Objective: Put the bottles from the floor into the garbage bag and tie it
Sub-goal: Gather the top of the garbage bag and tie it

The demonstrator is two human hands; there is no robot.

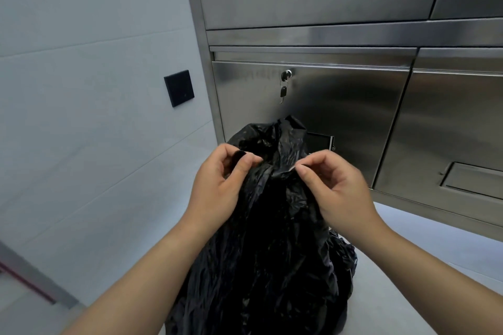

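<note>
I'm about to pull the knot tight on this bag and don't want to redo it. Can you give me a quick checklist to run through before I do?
1. Left hand gripping the bag top: ok, fingers pinch black plastic.
2. Right hand gripping the other side: ok, thumb and forefinger pinch a fold.
3. Bag neck gathered between the hands: ok, plastic is bunched upward.
4. Knot already formed: cannot tell, no loop is visible.
5. All bottles inside: cannot tell, the bag is opaque and little floor shows.
6. Bag clear of the key on the cabinet: ok, the key hangs above the bag top.
</note>
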